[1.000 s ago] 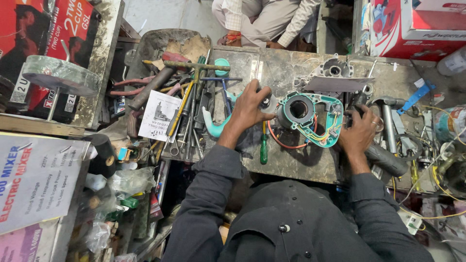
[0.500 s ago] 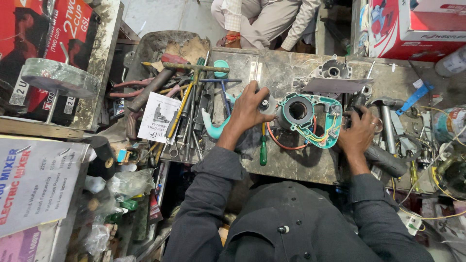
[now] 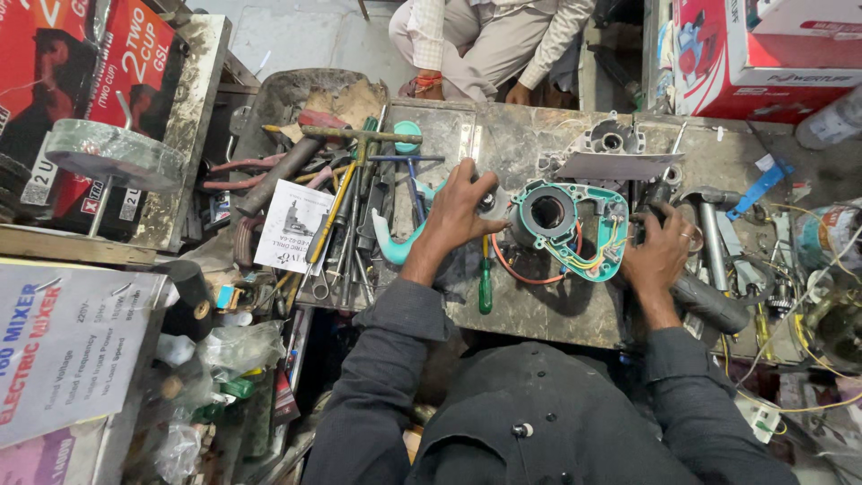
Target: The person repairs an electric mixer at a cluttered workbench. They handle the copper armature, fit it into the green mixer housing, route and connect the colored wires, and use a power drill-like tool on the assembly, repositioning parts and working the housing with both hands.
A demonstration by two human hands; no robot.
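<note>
Teal motor housing (image 3: 567, 229) with coloured wires lay on the grimy workbench (image 3: 548, 310) between my hands. My left hand (image 3: 462, 208) pressed its left edge, fingers spread, gripping nothing; my right hand (image 3: 660, 251) curled around a dark part (image 3: 648, 208) just beside it.

the motor housing (image 3: 564, 229) was positioned on the workbench (image 3: 539, 310), between the left hand (image 3: 462, 214) and the right hand (image 3: 660, 256). a screwdriver (image 3: 485, 286) was laid just below the left hand, near the bench's front edge. a pile of hand tools (image 3: 355, 211) was located to the left of that hand. a metal casting (image 3: 611, 139) was placed behind the housing. boxes (image 3: 763, 54) were stacked at the far right.
</note>
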